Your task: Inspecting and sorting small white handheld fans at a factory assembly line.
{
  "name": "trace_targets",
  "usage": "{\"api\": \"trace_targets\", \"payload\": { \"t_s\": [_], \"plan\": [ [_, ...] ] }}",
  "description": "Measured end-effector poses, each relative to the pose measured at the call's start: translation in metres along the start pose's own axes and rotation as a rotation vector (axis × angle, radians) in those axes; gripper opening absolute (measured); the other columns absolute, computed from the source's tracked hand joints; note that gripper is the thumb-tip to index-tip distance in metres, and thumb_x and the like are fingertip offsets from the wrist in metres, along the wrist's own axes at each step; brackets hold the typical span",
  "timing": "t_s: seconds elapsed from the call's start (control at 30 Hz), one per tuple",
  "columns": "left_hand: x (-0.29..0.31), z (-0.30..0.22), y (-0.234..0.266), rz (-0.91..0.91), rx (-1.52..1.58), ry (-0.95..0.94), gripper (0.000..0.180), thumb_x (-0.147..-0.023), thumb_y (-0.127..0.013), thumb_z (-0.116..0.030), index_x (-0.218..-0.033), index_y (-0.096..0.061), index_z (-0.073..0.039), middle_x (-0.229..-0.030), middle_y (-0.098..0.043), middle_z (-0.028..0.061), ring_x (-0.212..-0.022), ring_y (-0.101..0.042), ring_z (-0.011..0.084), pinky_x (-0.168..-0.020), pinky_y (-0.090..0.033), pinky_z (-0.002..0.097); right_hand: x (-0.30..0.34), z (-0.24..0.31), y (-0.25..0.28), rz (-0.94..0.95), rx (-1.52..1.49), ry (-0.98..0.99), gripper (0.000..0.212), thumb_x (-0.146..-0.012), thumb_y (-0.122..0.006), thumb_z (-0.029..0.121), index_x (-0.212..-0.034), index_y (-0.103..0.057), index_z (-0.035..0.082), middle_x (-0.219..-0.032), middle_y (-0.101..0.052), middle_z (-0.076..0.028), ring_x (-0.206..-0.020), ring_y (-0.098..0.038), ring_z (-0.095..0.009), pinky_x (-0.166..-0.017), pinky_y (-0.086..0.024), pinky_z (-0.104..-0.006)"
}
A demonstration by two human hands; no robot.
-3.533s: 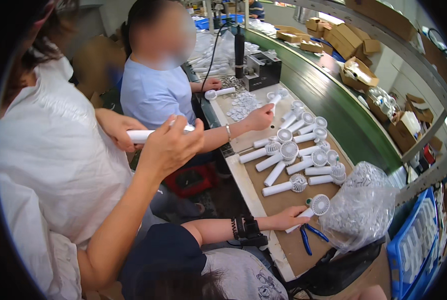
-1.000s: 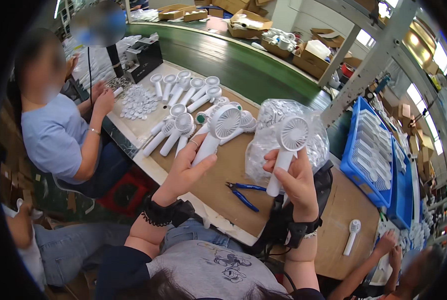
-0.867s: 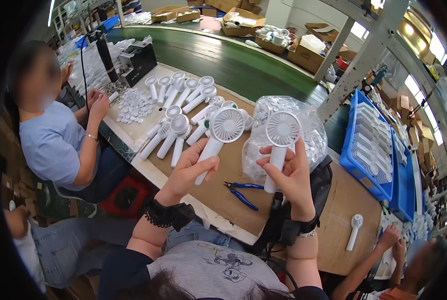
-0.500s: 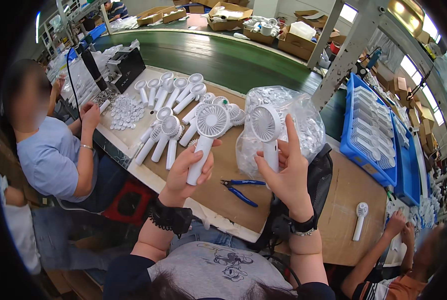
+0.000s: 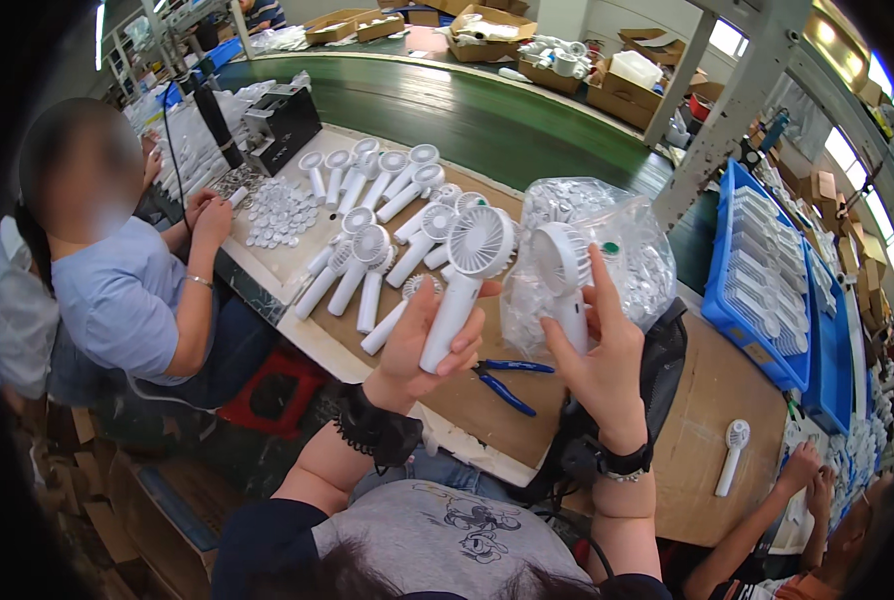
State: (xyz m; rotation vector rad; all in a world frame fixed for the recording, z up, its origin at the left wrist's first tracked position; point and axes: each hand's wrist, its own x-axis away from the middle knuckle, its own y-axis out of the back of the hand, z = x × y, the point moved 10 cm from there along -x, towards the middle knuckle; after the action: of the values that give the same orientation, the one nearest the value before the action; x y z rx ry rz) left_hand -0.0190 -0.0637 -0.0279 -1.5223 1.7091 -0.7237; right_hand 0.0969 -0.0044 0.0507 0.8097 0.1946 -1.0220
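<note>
My left hand [image 5: 429, 338] is closed round the handle of a white handheld fan [image 5: 479, 243], its round grille facing up toward me. A second white handheld fan [image 5: 559, 258] is in my right hand [image 5: 609, 370], gripped by the handle, with the forefinger stretched up along its head. This one is turned partly sideways. Just beyond the right-hand fan sits a clear plastic bag [image 5: 632, 285] of small round pieces. Blue-handled cutters [image 5: 507, 388] lie on the brown board between my wrists. Several more white fans [image 5: 372, 245] lie in a cluster ahead and to the left.
A person [image 5: 132, 290] sits at the left, near loose round white pieces [image 5: 282, 212] and a black box [image 5: 282, 128]. Beyond runs a green conveyor belt [image 5: 417, 105]. Blue crates [image 5: 737, 340] stand at the right, near a lone fan [image 5: 734, 455] and another person's hands [image 5: 809, 470].
The whole view has shifted, so the bench appears farther right. The fan in my right hand has turned from nearly front-on to partly sideways. Both hands keep their fans.
</note>
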Motion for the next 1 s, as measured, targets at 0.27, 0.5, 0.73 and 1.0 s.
{"api": "trace_targets", "payload": {
  "t_s": [0.27, 0.5, 0.73, 1.0],
  "plan": [
    [-0.001, 0.011, -0.009, 0.029, 0.187, 0.054, 0.058, -0.091, -0.020, -0.045, -0.125, -0.031, 0.001, -0.064, -0.038, 0.0017, -0.035, -0.032, 0.0056, -0.035, -0.026, 0.0186, 0.002, -0.015, -0.013, 0.040, -0.538, -0.142, 0.071, -0.074, -0.057, -0.001, -0.133, -0.020, 0.004, -0.097, -0.057, -0.014, -0.081, -0.059, -0.017, -0.067, -0.049, -0.0259],
    [-0.001, 0.019, -0.015, 0.120, 0.340, 0.116, 0.058, -0.091, -0.020, -0.047, -0.128, -0.029, -0.003, -0.076, -0.042, 0.0028, -0.040, -0.035, 0.0064, -0.039, -0.028, 0.0188, 0.003, -0.011, -0.019, 0.077, -0.788, -0.232, 0.068, -0.077, -0.053, 0.000, -0.134, -0.015, 0.003, -0.102, -0.054, -0.017, -0.075, -0.060, -0.015, -0.064, -0.049, -0.0232],
    [-0.003, 0.022, -0.020, 0.110, 0.341, 0.117, 0.058, -0.090, -0.021, -0.048, -0.129, -0.027, -0.006, -0.081, -0.043, 0.0035, -0.044, -0.037, 0.0068, -0.039, -0.029, 0.0185, 0.002, -0.010, -0.020, 0.072, -0.839, -0.248, 0.066, -0.079, -0.051, 0.002, -0.133, -0.014, 0.004, -0.102, -0.053, -0.018, -0.073, -0.060, -0.016, -0.063, -0.049, -0.0226],
    [-0.006, 0.025, -0.008, 0.072, 0.346, 0.106, 0.053, -0.089, -0.027, -0.050, -0.117, -0.037, -0.007, -0.087, -0.043, 0.0064, -0.053, -0.037, 0.0090, -0.041, -0.032, 0.0172, 0.001, -0.015, -0.025, 0.124, -0.878, -0.269, 0.073, -0.080, -0.048, -0.003, -0.136, -0.002, 0.011, -0.103, -0.051, -0.019, -0.078, -0.060, -0.018, -0.065, -0.050, -0.0246]
  ]
}}
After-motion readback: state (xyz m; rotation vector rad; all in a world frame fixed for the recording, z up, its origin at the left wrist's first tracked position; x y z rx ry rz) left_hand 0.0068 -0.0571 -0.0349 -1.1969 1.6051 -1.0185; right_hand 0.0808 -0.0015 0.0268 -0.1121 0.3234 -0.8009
